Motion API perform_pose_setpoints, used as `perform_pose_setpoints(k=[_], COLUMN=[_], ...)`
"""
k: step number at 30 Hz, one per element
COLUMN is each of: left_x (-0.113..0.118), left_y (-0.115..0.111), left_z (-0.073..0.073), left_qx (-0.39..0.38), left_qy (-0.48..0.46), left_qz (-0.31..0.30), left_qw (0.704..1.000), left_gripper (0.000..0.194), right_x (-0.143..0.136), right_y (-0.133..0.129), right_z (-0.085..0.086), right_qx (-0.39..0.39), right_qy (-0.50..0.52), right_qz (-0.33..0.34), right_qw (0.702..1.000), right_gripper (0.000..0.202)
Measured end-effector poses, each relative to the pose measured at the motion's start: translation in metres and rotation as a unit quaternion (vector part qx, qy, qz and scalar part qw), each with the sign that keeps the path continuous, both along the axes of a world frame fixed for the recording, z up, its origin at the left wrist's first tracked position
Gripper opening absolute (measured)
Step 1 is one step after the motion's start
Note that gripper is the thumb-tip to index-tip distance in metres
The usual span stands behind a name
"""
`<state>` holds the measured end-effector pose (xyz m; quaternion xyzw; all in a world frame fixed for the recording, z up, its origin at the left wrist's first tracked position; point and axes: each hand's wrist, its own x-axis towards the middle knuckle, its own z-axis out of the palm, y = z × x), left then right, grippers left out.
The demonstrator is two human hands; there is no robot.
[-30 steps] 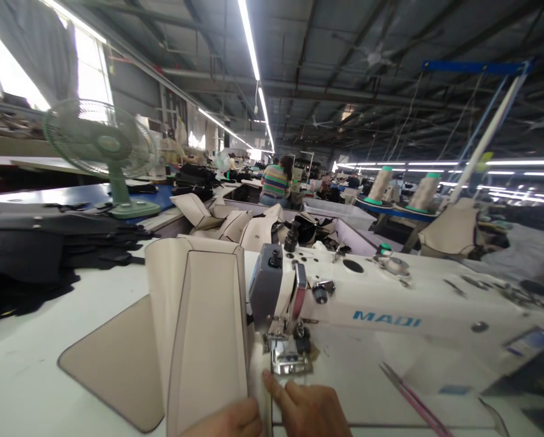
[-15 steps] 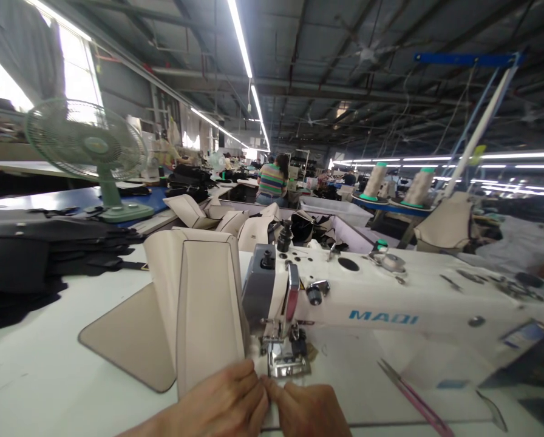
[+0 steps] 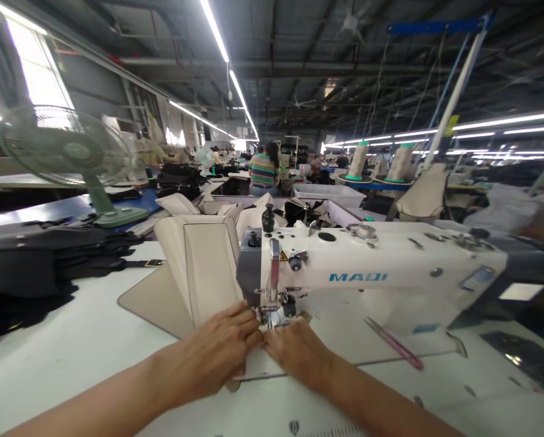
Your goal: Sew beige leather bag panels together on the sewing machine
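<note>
A beige leather-like panel piece [image 3: 210, 267] with dark edging stands folded up on the machine bed, left of the needle area. My left hand [image 3: 221, 343] has its fingers closed on the panel's near edge beside the presser foot. Opposite it, my right hand [image 3: 297, 349] is closed in a pinch, fingertips almost touching the left ones, right in front of the foot. What the right fingertips hold is hidden. The white sewing machine [image 3: 358, 273] stands just beyond both hands, and its presser foot [image 3: 276, 318] is partly covered by my fingers.
Pink-handled tweezers [image 3: 397, 346] lie on the bed to the right. Black pieces [image 3: 30, 261] are stacked at left, near a green fan [image 3: 99, 182]. Behind the machine is a bin of beige pieces [image 3: 254, 212]. Thread cones [image 3: 357, 161] stand at back right; a person [image 3: 263, 170] sits farther off.
The view has shifted, so the machine sits higher and farther left. Both hands have moved forward, closer to the presser foot, and now cover part of it.
</note>
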<state>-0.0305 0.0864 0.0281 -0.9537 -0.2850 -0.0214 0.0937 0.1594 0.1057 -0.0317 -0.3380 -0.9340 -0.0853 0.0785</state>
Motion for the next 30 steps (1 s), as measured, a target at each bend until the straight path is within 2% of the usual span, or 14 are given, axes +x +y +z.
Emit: perform_pose_setpoints(k=[3,6,11,16,19,23,26,28,30], left_x=[-0.013,-0.025,-0.037,-0.042,-0.043,-0.041,-0.04,-0.039,-0.038], left_y=[-0.001,0.0,0.001,0.004,0.006,0.0,-0.009,-0.015,-0.02], left_z=[0.021,0.022,0.016,0.022,0.025,0.025,0.018,0.009,-0.001], left_qx=[-0.028,0.009,0.053,0.07,0.055,0.051,0.073,0.065,0.05], left_qy=[0.008,0.056,0.098,0.094,0.105,0.124,0.131,0.124,0.115], left_qz=[0.021,0.02,0.024,0.052,0.065,0.039,0.024,0.029,0.047], left_qw=[0.999,0.998,0.993,0.992,0.991,0.99,0.988,0.99,0.991], left_gripper=[0.071,0.098,0.093,0.104,0.092,0.058,0.029,0.024,0.029], right_x=[0.001,0.001,0.0,0.001,0.001,0.002,0.004,0.007,0.009], right_y=[-0.002,-0.004,-0.004,-0.007,-0.007,-0.009,-0.012,-0.015,-0.019], right_z=[-0.006,-0.009,-0.011,-0.011,-0.011,-0.014,-0.016,-0.018,-0.02], right_qx=[0.012,0.023,0.038,0.046,0.056,0.079,0.099,0.112,0.126], right_qy=[0.001,0.004,-0.008,-0.012,-0.007,-0.002,0.003,0.004,0.007], right_qz=[0.012,0.014,0.015,0.024,0.026,0.028,0.034,0.044,0.057], right_qw=[1.0,1.0,0.999,0.999,0.998,0.997,0.995,0.993,0.99], right_gripper=[0.016,0.015,0.013,0.016,0.016,0.019,0.018,0.029,0.039])
